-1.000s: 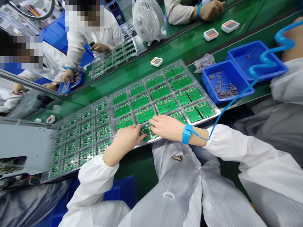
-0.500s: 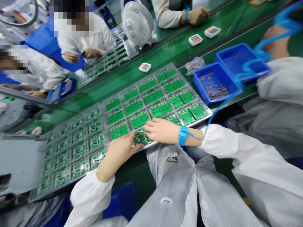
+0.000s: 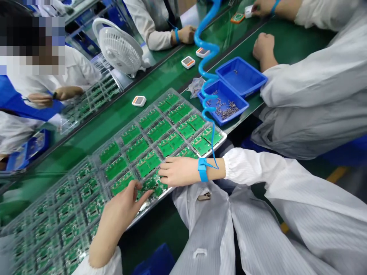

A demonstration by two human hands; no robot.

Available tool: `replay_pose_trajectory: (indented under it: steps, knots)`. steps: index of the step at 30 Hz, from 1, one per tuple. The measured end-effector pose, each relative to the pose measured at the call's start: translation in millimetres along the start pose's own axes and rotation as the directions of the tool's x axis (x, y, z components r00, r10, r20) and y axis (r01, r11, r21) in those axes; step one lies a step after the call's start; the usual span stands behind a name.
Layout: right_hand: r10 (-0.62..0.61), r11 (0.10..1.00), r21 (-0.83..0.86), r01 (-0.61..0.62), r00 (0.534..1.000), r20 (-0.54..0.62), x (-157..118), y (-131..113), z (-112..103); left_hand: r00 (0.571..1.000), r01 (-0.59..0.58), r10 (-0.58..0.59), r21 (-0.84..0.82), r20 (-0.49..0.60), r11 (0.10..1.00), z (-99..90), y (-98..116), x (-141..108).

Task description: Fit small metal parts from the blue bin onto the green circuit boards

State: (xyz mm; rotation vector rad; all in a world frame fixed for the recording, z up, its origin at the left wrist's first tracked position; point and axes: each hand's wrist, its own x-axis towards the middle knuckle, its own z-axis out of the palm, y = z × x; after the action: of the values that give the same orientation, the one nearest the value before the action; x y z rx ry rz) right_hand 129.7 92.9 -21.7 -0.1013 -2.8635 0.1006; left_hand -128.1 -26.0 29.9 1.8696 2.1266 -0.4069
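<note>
A plastic tray holds green circuit boards in rows of compartments. In its front row lies a circuit board with small components on its upper face. My left hand is at this board's left end, thumb and fingers apart, the thumb reaching along the near side. From the right, my right hand lies over the board's other end with its fingers stretched out; its thumb is hidden. A blue wrist strap with a coiled cord circles my right wrist.
Another tray of boards adjoins on the left. Beyond the right corner stand blue bins, one with small metal parts, and a crumpled plastic bag. A small white device and a fan are farther back. Co-workers sit across and to the right.
The view has swung right, so the trays appear farther left and lower. My left thumb and fingers have parted, and more of the component-covered board shows between my hands.
</note>
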Motion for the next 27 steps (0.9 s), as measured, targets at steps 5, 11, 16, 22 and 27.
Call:
replay_pose_trajectory:
  steps: [5,11,16,22,27]
  knots:
    - [-0.037,0.998,0.046,0.034,0.997,0.075,6.1,1.6,6.0,0.996,-0.082,0.077,-0.206,-0.032,0.975,5.7,-5.6,0.7]
    - [-0.08,0.996,0.044,0.078,0.996,0.046,-0.8,4.6,7.1,1.0,0.002,-0.002,-0.005,0.016,1.0,3.6,13.2,-11.5]
    - [-0.14,0.99,0.005,0.14,0.99,-0.028,-14.2,14.4,14.8,0.999,0.043,-0.045,0.151,0.011,0.988,4.2,22.9,-10.8]
    - [-0.138,0.99,-0.014,0.138,0.988,-0.062,-27.6,15.5,14.8,1.0,0.009,-0.009,0.03,0.0,0.999,7.1,16.7,-4.8]
    - [-0.145,0.989,-0.007,0.145,0.987,-0.073,-25.6,15.8,18.5,1.0,-0.028,0.029,-0.167,0.004,0.986,7.4,10.6,-5.0]
